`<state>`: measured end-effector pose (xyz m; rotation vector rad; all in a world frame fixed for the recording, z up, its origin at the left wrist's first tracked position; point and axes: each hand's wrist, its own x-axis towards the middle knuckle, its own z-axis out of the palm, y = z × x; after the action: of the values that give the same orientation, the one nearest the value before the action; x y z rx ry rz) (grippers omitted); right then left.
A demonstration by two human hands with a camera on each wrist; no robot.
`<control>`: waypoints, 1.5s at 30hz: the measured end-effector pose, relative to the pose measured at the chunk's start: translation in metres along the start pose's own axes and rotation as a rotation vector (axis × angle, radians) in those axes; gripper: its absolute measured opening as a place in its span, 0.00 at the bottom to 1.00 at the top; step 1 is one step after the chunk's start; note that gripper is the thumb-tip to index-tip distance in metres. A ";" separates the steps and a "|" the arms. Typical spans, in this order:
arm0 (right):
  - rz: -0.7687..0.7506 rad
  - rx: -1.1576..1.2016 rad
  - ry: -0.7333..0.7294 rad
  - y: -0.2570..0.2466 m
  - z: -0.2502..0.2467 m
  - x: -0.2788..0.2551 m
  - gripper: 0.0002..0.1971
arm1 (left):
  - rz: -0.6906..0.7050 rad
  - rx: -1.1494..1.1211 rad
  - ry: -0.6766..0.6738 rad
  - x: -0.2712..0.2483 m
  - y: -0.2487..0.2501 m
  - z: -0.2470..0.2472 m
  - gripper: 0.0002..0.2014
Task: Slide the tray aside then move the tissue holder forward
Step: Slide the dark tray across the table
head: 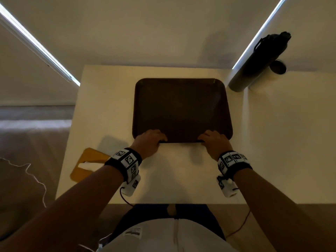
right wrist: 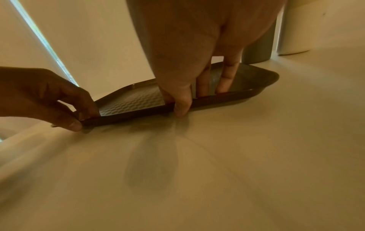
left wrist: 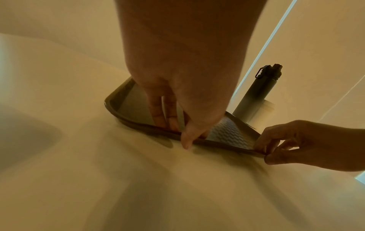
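Tray (head: 181,110), dark brown with rounded corners and a honeycomb-textured floor, lies flat at the centre of the pale table (head: 181,179). Left hand (head: 148,142) pinches the near rim toward 7 o'clock of the tray, fingers inside the lip and thumb on the outer wall; right hand (head: 214,142) pinches the same rim toward 5 o'clock in a matching grip. The hands are apart, each clamped on the tray.

Tissue holder (head: 87,164), yellow with white tissue showing at its slot, sits at 8 o'clock from the tray, near the table's left edge and partly hidden by the left forearm. A dark bottle (head: 261,57) and a pale cup (head: 278,67) stand at 1 o'clock, just beyond the tray's far right corner.

Judged step: the tray is gripped but not yet slid aside. For a clean slide, keep the base on the table, pull both pinches evenly so the tray does not rotate, and choose a path clear of the bottle and the holder. The near rim may be slightly raised; the wrist views are too blurred to confirm.
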<state>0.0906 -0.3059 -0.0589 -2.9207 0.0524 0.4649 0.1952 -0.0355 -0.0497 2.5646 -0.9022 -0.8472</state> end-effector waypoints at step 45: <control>-0.261 0.147 -0.151 -0.057 -0.043 0.042 0.26 | -0.028 -0.171 0.389 -0.041 -0.008 -0.060 0.16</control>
<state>0.1477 -0.2582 -0.0216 -2.6877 -0.2979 0.6060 0.2105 0.0020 0.0116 2.4710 -0.6471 -0.3885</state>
